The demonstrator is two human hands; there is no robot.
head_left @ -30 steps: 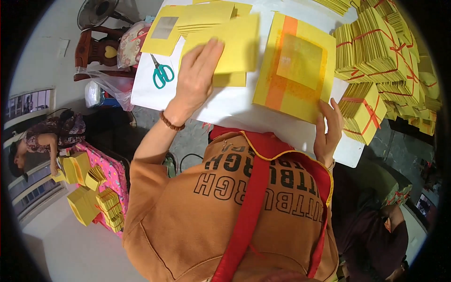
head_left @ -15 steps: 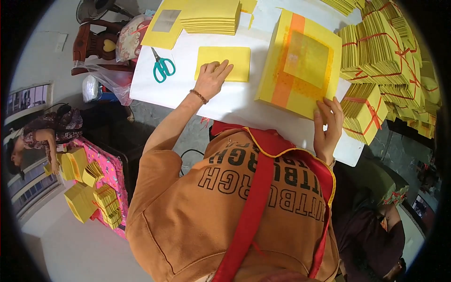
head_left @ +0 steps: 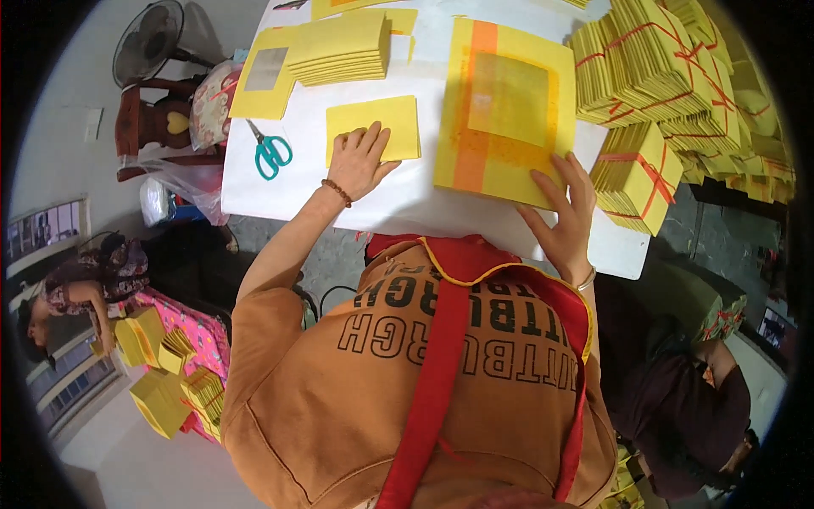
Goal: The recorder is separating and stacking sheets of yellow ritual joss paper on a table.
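The scene is viewed from the wearer's head through the left of two side-by-side fisheye lenses, pointed steeply downward. The orange-brown sweatshirt (head_left: 339,407) is seen from close above in the lower half; past it, the white table (head_left: 288,193) is taken in, with the left hand (head_left: 359,161) and right hand (head_left: 570,212) at middle range. Near the dark left rim, another person (head_left: 80,284) is shown tipped sideways.

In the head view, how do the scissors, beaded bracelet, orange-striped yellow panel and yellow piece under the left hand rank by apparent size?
Largest to smallest:
orange-striped yellow panel
yellow piece, partly covered by the left hand
scissors
beaded bracelet
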